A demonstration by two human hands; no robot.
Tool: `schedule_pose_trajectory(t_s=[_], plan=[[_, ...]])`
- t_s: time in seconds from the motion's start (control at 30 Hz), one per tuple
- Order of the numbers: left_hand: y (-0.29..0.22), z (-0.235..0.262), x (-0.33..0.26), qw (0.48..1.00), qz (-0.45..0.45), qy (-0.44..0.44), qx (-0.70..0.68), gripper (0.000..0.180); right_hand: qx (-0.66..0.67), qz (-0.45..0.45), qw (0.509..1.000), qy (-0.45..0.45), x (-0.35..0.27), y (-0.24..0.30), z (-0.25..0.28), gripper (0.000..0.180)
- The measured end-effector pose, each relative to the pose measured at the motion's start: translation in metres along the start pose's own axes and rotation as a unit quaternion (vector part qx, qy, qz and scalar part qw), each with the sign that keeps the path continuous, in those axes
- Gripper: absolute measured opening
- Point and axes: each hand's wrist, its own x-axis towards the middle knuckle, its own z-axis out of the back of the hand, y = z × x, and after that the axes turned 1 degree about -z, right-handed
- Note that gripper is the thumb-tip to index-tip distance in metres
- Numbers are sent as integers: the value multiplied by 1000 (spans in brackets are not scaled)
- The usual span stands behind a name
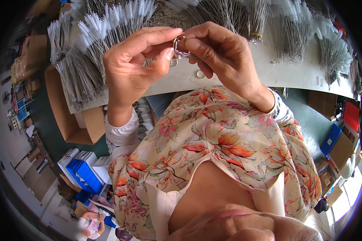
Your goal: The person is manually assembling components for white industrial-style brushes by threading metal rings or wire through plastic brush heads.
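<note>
Above the table, my two hands meet in front of me. My left hand [134, 60] pinches a small metal ring [175, 45] between thumb and forefinger. The thumb and fingers of my right hand [225, 56] close on several thin wire loop ends [186, 55], which touch the ring. Whether the loops are threaded on the ring, I cannot tell. My right fingers hide the rest of the wires. Below the hands, a loose ring [200, 74] lies on the table.
Wire brushes with white bristles stand in bundles at left [102, 38], far middle [225, 16] and right [293, 32] on the white table [277, 74]. Behind my hands lie many loose rings [169, 19]. A cardboard box [74, 128] is below left; another person [93, 223] is farther off.
</note>
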Motion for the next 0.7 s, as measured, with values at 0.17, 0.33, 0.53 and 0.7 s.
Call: schedule_pose_trajectory(t_s=[0.17,0.33,0.53,0.7], plan=[[-2,5,3,997,32,54,34,23,-224,193,955,27,3,0,9,18],[21,13,-1,972,194,83,-99,23,-374,237,897,-11,-9,-25,4,28],[75,61,-10,931,163,11,325,20,-424,153,885,117,-40,-108,32,11],[105,93,15,868,230,-60,435,24,-478,86,858,171,-27,-117,18,6]])
